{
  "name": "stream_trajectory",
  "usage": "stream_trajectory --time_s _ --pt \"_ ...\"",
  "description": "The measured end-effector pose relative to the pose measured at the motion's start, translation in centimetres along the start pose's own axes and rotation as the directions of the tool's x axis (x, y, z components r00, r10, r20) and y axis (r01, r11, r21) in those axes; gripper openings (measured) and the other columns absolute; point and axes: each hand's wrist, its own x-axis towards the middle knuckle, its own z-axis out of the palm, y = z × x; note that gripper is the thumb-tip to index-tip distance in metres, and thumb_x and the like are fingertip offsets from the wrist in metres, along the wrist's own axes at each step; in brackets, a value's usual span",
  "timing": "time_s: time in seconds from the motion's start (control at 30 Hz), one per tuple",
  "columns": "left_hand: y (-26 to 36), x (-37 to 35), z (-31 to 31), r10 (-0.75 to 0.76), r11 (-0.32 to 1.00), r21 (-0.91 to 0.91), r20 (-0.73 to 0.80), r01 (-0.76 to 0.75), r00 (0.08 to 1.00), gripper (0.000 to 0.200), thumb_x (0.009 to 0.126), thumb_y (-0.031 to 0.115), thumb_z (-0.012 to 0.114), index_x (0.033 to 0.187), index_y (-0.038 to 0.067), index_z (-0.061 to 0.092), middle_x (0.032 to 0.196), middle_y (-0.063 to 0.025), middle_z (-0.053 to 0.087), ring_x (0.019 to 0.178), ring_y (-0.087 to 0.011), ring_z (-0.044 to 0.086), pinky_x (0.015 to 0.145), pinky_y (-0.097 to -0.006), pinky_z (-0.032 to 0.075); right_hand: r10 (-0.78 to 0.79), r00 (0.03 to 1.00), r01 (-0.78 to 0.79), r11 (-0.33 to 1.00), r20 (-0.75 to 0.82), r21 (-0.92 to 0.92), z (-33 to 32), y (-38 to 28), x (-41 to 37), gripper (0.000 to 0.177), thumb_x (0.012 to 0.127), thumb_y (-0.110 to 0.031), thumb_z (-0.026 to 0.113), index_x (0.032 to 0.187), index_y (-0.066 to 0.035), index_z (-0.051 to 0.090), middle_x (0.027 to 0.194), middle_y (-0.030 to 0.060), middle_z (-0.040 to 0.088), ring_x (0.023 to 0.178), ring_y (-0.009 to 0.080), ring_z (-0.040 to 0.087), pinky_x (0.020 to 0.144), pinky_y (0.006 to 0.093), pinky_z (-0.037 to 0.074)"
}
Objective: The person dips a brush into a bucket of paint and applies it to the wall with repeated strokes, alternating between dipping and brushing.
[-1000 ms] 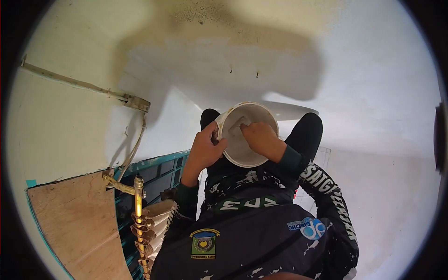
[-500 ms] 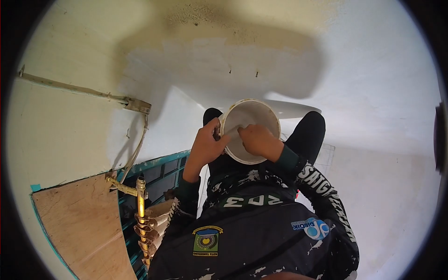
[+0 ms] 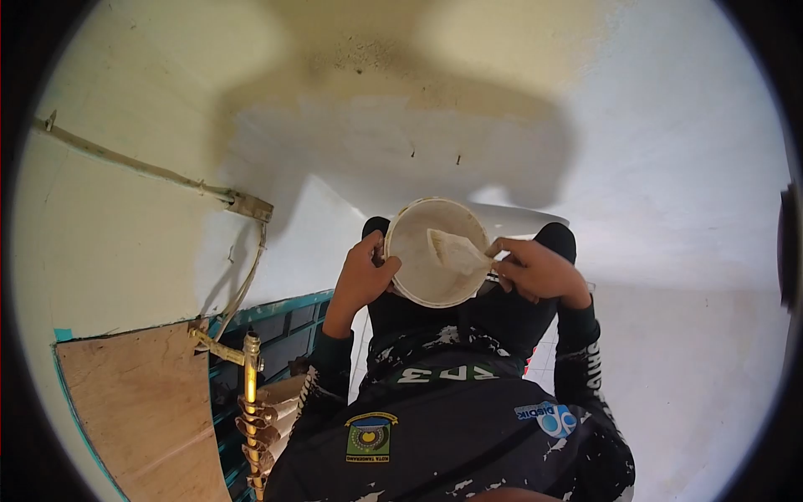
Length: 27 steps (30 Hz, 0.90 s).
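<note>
A white paint bucket (image 3: 405, 272) sits between my knees, its open mouth tipped toward me. My left hand (image 3: 365, 274) is closed on the left side of its rim, thumb over the edge. In my right hand (image 3: 537, 269) is a paintbrush (image 3: 460, 255) coated in whitish paint, gripped by the handle end at the right rim. The brush's wide bristles point left, over the bucket's mouth. Pale residue coats the bucket's inner wall.
Ahead stands a wall (image 3: 376, 134), part yellowish and part white, with two nails. On the left are a cable pipe (image 3: 134, 166), a plywood panel (image 3: 142, 402), teal-framed louvres and a brass-coloured curtain rod (image 3: 251, 376) with a gathered curtain.
My right hand has come up out of the bucket and moved right, bringing the paintbrush into view. The bucket has shifted slightly left and down in view, my left hand still on its rim.
</note>
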Motion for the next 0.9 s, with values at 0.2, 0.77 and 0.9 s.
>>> stream_trajectory --time_s 0.2,0.77,0.9 --pt "0.3 1.0 0.1 -0.007 1.0 -0.01 0.022 0.007 1.0 0.02 0.084 0.006 0.065 0.08 0.002 0.045 0.065 -0.0061 0.054 0.049 -0.015 0.06 0.046 -0.0311 0.049 -0.034 0.994 0.089 0.828 -0.108 0.554 3.0 6.1 -0.6 0.024 0.106 -0.013 0.048 0.122 0.004 0.057 0.072 0.0089 0.064 0.039 0.0086 0.045 0.037 0.0246 0.036" --pt "-1.5 1.4 -0.1 0.196 0.971 0.138 0.022 -0.197 0.98 0.019 0.084 0.01 0.069 0.086 0.002 0.052 0.068 -0.0111 0.059 0.052 -0.0212 0.066 0.048 -0.0369 0.052 -0.002 0.953 0.188 0.789 -0.304 0.585 6.2 7.8 -1.4 0.027 0.104 -0.015 0.049 0.123 0.0 0.061 0.084 0.0097 0.065 0.074 0.0128 0.062 0.059 0.0237 0.046" --pt "-3.7 2.4 -0.2 0.188 0.968 0.165 0.025 -0.19 0.982 0.026 0.079 0.015 0.073 0.085 -0.002 0.054 0.069 -0.0133 0.057 0.062 -0.0235 0.061 0.059 -0.0391 0.05 -0.112 0.955 0.292 0.521 -0.275 0.802 5.6 3.8 -3.2 0.026 0.106 -0.014 0.047 0.125 0.0 0.056 0.079 0.0108 0.062 0.046 0.0096 0.045 0.041 0.0251 0.034"
